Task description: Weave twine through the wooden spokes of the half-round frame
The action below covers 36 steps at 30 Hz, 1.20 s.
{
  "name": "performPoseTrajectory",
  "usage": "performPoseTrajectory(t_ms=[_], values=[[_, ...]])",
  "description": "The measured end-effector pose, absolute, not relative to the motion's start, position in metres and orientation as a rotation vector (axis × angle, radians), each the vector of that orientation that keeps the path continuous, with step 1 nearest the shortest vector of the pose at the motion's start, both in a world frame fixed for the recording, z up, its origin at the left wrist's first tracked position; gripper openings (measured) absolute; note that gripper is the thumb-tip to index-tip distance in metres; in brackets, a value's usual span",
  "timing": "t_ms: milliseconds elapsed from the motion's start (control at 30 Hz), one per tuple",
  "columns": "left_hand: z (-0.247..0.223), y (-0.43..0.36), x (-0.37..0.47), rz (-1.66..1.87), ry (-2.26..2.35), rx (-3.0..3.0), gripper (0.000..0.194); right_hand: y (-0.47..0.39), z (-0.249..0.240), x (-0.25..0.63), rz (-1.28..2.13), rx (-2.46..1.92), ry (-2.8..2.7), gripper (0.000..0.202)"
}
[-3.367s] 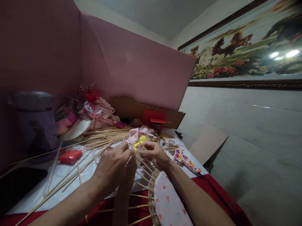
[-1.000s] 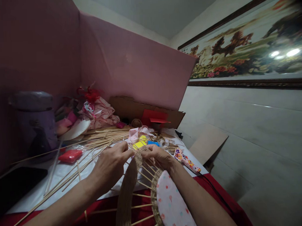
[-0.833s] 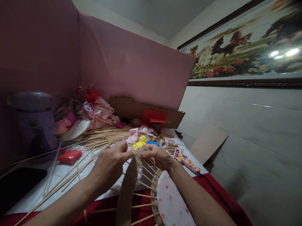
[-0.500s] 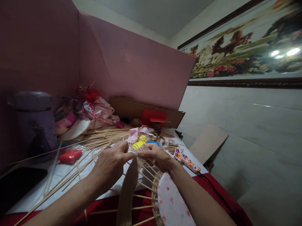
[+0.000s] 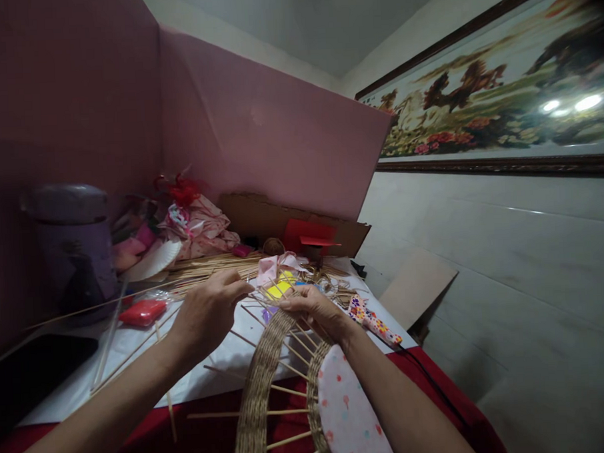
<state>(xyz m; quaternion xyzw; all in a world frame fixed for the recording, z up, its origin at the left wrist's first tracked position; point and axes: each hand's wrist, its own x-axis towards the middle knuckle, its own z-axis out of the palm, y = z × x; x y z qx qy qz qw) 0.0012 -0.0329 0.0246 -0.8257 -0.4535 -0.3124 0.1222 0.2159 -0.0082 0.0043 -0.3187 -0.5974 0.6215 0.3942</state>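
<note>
A round woven piece lies in front of me: thin wooden sticks fan outward from a disc of white dotted cloth (image 5: 350,405) with a braided rim. Across the sticks curves a wide band of twisted brown cord (image 5: 261,382). My right hand (image 5: 318,312) is closed on the far end of this band, thumb on top, fingers partly hidden beneath. To its left, my left hand (image 5: 213,314) is pinched shut just off the stick tips. A thin strand of cord seems to run between the two hands, though its length is hard to make out.
Behind the hands lie bundled sticks (image 5: 208,265), a yellow packet (image 5: 281,286) and a red packet (image 5: 143,313). A flower-patterned glue gun (image 5: 373,320) with a black cable is at right. At left stand a purple canister (image 5: 76,263) and a dark flat object (image 5: 42,368).
My left hand has moved left and slightly up, away from my right hand. The woven piece has shifted a little, and its band now faces up more. My right hand keeps its hold.
</note>
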Motion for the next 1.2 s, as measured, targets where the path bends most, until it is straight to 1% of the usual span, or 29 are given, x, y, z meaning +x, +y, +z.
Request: performPoseTrajectory(t_ms=[133,267,367,467,567,667,733,833,933,1033,1200], values=[[0.022,-0.027,-0.002,-0.963,-1.474,-2.382,0.021,-0.008,0.004,0.214,1.594,-0.822,-1.496,0.027],[0.021,-0.021,0.0,-1.238,-1.571,-2.514,0.017,-0.008,0.004,0.213,1.596,-0.815,-1.503,0.027],[0.02,-0.017,0.003,-1.521,-1.682,-2.798,0.031,-0.007,0.003,0.214,1.572,-0.818,-1.496,0.024],[0.019,-0.016,0.003,-1.69,-1.834,-3.098,0.043,-0.006,0.003,0.215,1.584,-0.822,-1.498,0.024],[0.017,-0.017,-0.002,-1.659,-1.936,-3.287,0.047,-0.005,0.002,0.216,1.601,-0.8,-1.501,0.025],[0.016,-0.019,-0.005,-1.446,-1.974,-3.396,0.039,-0.006,0.002,0.216,1.596,-0.788,-1.5,0.025],[0.016,-0.021,-0.003,-1.406,-2.014,-3.414,0.033,-0.007,0.002,0.215,1.591,-0.784,-1.507,0.025],[0.016,-0.025,0.003,-1.556,-2.081,-3.387,0.022,-0.008,0.004,0.215,1.598,-0.797,-1.518,0.025],[0.015,-0.029,0.008,-1.684,-2.105,-3.413,0.018,-0.009,0.005,0.215,1.603,-0.809,-1.505,0.025],[0.015,-0.03,0.01,-1.741,-2.191,-3.403,0.02,-0.007,0.003,0.216,1.605,-0.831,-1.5,0.026],[0.022,-0.025,0.004,-1.805,-2.343,-3.074,0.03,-0.002,-0.002,0.217,1.598,-0.798,-1.469,0.025]])
